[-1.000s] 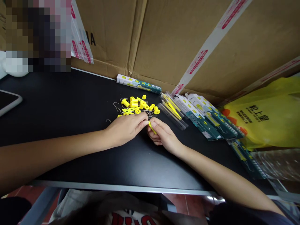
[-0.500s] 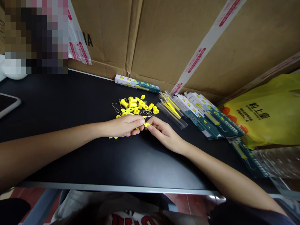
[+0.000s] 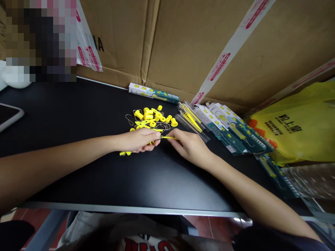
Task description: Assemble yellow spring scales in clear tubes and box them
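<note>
My left hand (image 3: 143, 139) is closed, its thumb and finger pinching what looks like a small metal spring (image 3: 158, 138). Parts of yellow pieces (image 3: 125, 153) stick out below this hand; whether it holds them, I cannot tell. My right hand (image 3: 190, 144) pinches a thin yellow plastic strip (image 3: 169, 137), seen edge-on. The strip's left end meets the spring between the two hands. Just behind the fingers lies a pile of yellow plastic parts (image 3: 148, 115), caps and flat pieces, mixed with bent wire hooks (image 3: 129, 120).
Clear plastic tubes (image 3: 193, 123) with yellow strips lie right of the pile, beside printed boxes (image 3: 230, 129). A narrow box (image 3: 154, 93) lies against the large cardboard carton (image 3: 183, 45). A yellow bag (image 3: 298, 122) is at right, a phone (image 3: 10, 116) at left.
My right hand has moved slightly right and turned. More of the yellow strip shows, now edge-on, and the spring has come into view at my left fingertips.
</note>
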Motion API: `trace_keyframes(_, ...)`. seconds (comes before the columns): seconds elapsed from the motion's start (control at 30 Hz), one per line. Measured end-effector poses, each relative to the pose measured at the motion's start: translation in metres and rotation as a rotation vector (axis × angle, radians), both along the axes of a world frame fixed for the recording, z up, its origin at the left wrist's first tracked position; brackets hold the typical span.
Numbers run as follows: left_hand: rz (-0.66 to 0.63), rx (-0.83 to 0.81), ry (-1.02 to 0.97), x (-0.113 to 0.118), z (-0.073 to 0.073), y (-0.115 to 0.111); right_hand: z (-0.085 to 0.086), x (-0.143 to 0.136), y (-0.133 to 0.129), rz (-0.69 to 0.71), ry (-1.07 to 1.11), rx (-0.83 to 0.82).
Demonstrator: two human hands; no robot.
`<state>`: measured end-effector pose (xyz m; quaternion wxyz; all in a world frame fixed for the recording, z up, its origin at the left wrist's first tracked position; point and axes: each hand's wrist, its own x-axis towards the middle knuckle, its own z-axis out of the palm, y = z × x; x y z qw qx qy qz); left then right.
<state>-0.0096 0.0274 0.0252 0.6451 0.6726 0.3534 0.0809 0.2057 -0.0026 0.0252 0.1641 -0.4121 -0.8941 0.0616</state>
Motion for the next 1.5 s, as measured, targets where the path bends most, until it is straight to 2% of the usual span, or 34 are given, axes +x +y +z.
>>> trace_keyframes(0.2, -0.006, -0.026, -0.011, 0.000, -0.001, 0.002, -0.002, 0.008, 0.009, 0.098, 0.074, 0.195)
trace_keyframes(0.47, -0.100, 0.089, -0.081, -0.002, 0.001, 0.000, -0.009, 0.008, 0.011, 0.120, 0.141, 0.307)
trace_keyframes(0.57, -0.091, 0.100, -0.076, -0.001, 0.000, 0.000, -0.005, 0.007, 0.011, 0.032, 0.097, 0.326)
trace_keyframes(0.67, -0.033, 0.080, -0.065, 0.001, 0.000, 0.000, 0.003, 0.012, 0.015, -0.149, -0.007, 0.321)
trace_keyframes(0.8, 0.013, 0.035, -0.065, 0.003, -0.002, 0.001, 0.016, 0.026, 0.023, -0.397, -0.227, 0.304)
trace_keyframes(0.93, 0.026, 0.024, -0.064, 0.003, -0.004, 0.001, 0.021, 0.036, 0.025, -0.544, -0.468, 0.211)
trace_keyframes(1.1, 0.064, -0.005, -0.084, 0.004, -0.004, 0.002, 0.017, 0.035, 0.025, -0.609, -0.613, 0.186)
trace_keyframes(1.5, 0.124, -0.050, -0.183, 0.002, -0.001, 0.000, 0.015, 0.032, 0.024, -0.607, -0.627, 0.144)
